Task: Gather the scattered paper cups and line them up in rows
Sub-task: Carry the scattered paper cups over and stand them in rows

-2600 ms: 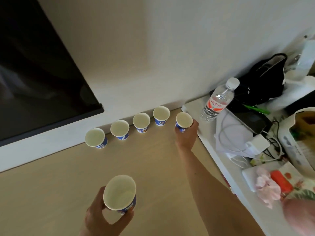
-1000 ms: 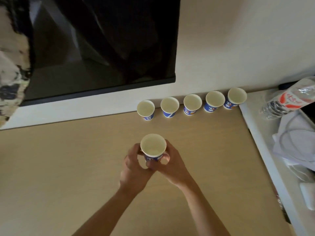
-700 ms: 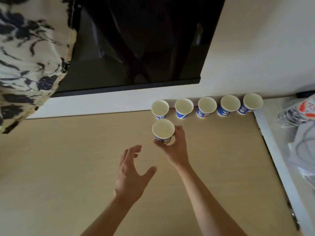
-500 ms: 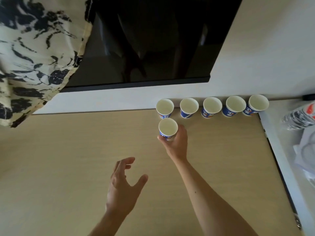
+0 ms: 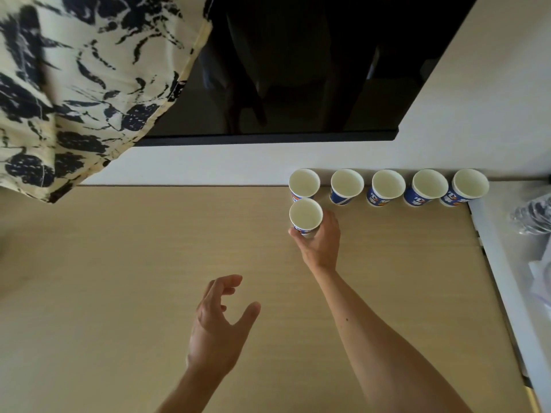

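Several blue-and-white paper cups stand upright in a row along the wall, from the leftmost cup [image 5: 304,183] to the rightmost cup [image 5: 470,186]. One more paper cup [image 5: 306,215] stands just in front of the leftmost one, and my right hand [image 5: 319,242] grips it with fingers and thumb curled round its side. My left hand [image 5: 219,324] hovers over the wooden table [image 5: 119,293] nearer to me, fingers loosely spread, holding nothing.
A dark screen [image 5: 298,64] hangs on the wall above the row. Patterned cream-and-black cloth [image 5: 74,79] hangs at the upper left. A white shelf [image 5: 489,234] borders the table on the right, with a plastic bottle [image 5: 533,217] lying at its edge.
My right hand has carried the cup away from me to just in front of the row's left end. My left hand let go of it and drew back.
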